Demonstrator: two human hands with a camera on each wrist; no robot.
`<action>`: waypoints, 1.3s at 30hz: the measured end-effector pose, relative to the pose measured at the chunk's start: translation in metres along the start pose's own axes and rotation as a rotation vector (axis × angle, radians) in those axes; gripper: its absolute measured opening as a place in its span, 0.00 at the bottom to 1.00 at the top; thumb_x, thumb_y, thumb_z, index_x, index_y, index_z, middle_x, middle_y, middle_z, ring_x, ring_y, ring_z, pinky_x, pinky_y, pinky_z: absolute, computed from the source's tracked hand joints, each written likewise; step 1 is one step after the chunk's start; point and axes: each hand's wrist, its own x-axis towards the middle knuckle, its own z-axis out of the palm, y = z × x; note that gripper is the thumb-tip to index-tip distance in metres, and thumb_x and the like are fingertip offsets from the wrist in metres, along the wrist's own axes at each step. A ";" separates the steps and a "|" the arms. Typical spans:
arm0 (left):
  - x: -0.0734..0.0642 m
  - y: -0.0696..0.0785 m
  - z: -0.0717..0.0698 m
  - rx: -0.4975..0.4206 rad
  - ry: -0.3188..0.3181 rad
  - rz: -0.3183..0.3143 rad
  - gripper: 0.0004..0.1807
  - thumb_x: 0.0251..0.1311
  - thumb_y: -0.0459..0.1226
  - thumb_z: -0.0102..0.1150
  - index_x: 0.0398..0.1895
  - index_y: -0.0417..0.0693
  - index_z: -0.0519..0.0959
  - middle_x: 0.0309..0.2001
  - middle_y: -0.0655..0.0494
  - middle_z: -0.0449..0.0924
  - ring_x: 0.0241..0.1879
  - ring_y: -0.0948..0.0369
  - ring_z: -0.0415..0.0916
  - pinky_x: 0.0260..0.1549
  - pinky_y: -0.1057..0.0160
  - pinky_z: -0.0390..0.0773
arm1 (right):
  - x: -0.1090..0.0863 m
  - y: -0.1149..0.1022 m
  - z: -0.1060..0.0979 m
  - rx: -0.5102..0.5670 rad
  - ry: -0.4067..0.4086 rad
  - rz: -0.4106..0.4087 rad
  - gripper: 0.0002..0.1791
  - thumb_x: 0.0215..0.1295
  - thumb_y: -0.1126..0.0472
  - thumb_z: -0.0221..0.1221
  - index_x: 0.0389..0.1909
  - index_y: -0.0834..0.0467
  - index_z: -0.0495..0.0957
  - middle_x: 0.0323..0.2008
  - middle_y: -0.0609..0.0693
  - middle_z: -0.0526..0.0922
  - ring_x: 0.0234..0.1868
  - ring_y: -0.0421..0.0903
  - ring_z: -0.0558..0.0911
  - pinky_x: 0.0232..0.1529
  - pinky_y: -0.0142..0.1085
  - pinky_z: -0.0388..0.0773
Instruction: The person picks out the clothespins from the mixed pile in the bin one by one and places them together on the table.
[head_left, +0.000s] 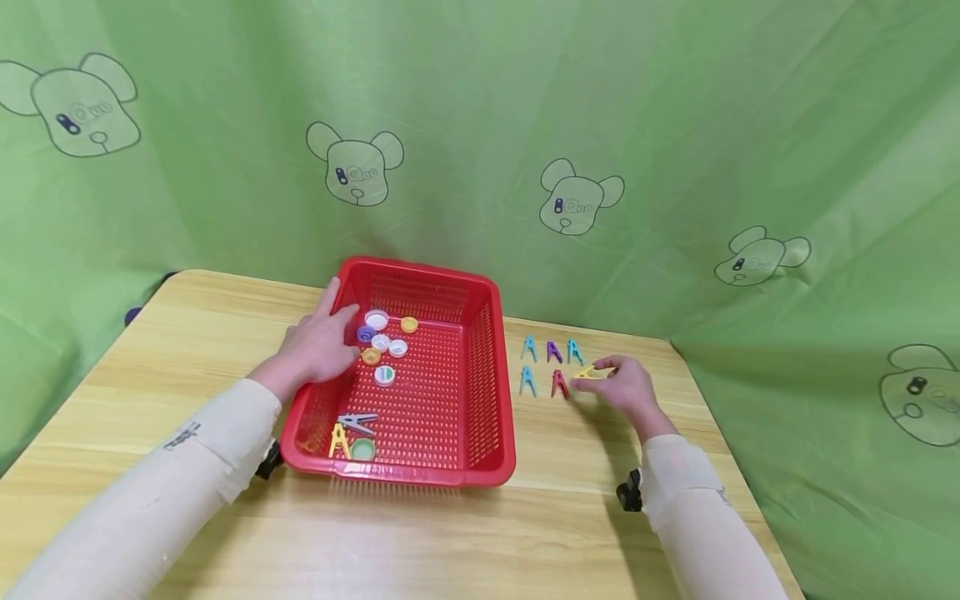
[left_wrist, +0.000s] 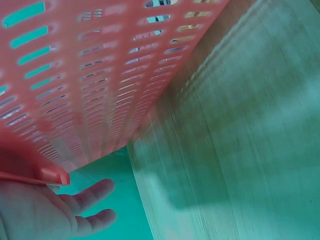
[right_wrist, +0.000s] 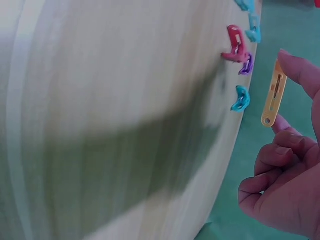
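Note:
My right hand (head_left: 628,388) pinches a yellow clothespin (right_wrist: 274,95) between thumb and a fingertip, above the right part of the table. In the right wrist view its other fingers curl toward the palm. Just left of it on the table lie a red clothespin (head_left: 559,383), a purple clothespin (head_left: 553,352) and several light blue clothespins (head_left: 528,381). My left hand (head_left: 318,346) lies over the left rim of a red plastic basket (head_left: 498,417), some fingers reaching inside it. In the left wrist view, two of its fingers (left_wrist: 90,195) extend loosely outside the rim.
Inside the basket are several bottle caps, including a purple cap (head_left: 365,334) and a green cap (head_left: 363,450), plus a grey clothespin (head_left: 357,422) and another yellow clothespin (head_left: 339,440). A green curtain (head_left: 465,108) hangs behind the wooden table (head_left: 420,542).

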 end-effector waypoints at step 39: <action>0.002 -0.002 -0.001 0.040 -0.005 0.009 0.40 0.61 0.37 0.61 0.76 0.38 0.59 0.80 0.46 0.23 0.59 0.30 0.68 0.52 0.31 0.66 | 0.017 0.040 0.027 -0.049 0.063 0.021 0.45 0.49 0.35 0.73 0.56 0.64 0.73 0.46 0.62 0.77 0.45 0.58 0.72 0.49 0.51 0.73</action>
